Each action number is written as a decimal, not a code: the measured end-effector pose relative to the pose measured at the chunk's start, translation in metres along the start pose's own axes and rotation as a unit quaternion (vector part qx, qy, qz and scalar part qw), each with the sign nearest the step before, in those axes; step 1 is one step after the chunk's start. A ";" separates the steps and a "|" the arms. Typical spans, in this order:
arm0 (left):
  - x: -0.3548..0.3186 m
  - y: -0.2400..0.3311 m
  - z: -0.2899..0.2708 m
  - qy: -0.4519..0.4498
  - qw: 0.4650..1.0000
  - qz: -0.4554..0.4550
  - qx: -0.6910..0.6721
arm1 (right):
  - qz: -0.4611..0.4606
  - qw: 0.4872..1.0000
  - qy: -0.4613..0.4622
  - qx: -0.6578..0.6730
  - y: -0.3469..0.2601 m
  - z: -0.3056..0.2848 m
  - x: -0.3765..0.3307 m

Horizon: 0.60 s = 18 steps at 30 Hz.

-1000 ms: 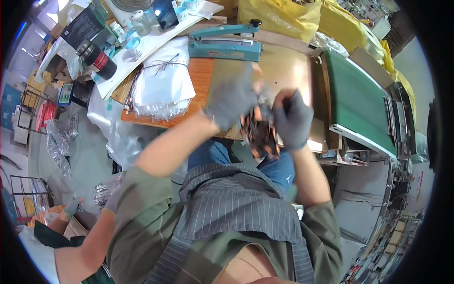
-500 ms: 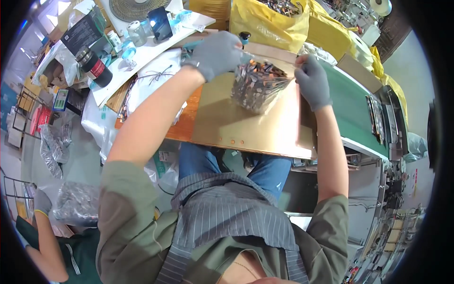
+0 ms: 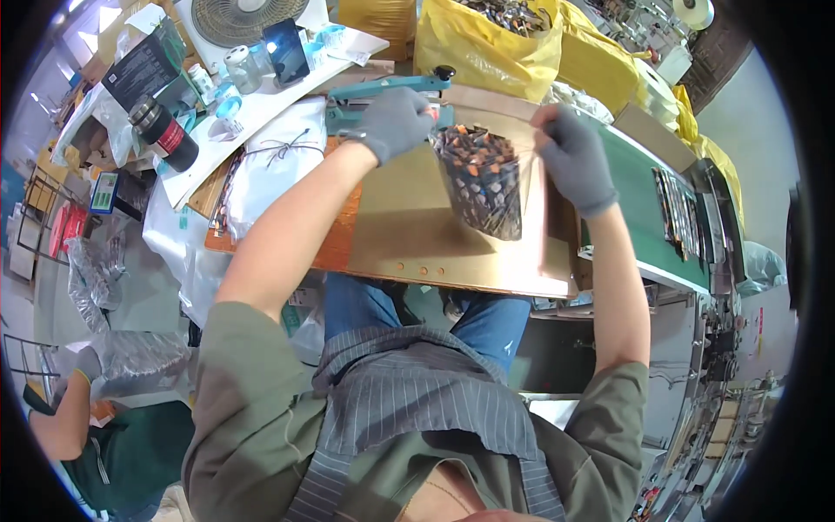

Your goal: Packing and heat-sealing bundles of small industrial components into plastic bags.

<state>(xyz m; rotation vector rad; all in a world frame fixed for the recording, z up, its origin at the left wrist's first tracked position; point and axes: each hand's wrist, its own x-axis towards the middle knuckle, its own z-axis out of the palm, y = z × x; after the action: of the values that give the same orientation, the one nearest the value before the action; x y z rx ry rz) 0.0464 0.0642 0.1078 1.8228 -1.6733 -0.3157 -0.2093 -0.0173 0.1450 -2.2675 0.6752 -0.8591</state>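
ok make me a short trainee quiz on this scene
1. True or false: the clear plastic bag of dark and orange pieces is between the gray-gloved left hand and gray-gloved right hand.
2. Which is nearer the left hand: (a) black cylindrical flask or (b) long teal bar sealer?
3. Fill in: the ___ hand is nearer the flat green surface.
Key: 1 true; 2 b; 3 right.

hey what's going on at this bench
A person holds a clear bag of small dark and orange pieces by its upper sides, gloved left hand on one, right hand on the other, over a gold-coloured board. Whether the bag touches the board is unclear. A teal lever device stands just beyond the left hand.
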 end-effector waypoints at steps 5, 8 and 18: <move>-0.021 0.023 -0.006 0.124 0.987 0.094 0.030 | 0.026 0.999 0.009 -0.030 0.011 -0.011 -0.012; -0.018 0.012 -0.005 0.033 0.987 0.107 0.118 | 0.117 0.967 -0.163 -0.156 0.014 -0.011 -0.002; -0.061 0.082 -0.059 0.027 0.962 0.055 -0.265 | -0.068 0.997 -0.026 0.014 -0.039 0.040 0.003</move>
<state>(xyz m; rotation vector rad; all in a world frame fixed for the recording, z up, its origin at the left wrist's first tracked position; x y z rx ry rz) 0.0041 0.1409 0.1870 1.3230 -1.4661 -0.5966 -0.1693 0.0222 0.1493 -2.3235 0.4867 -0.8653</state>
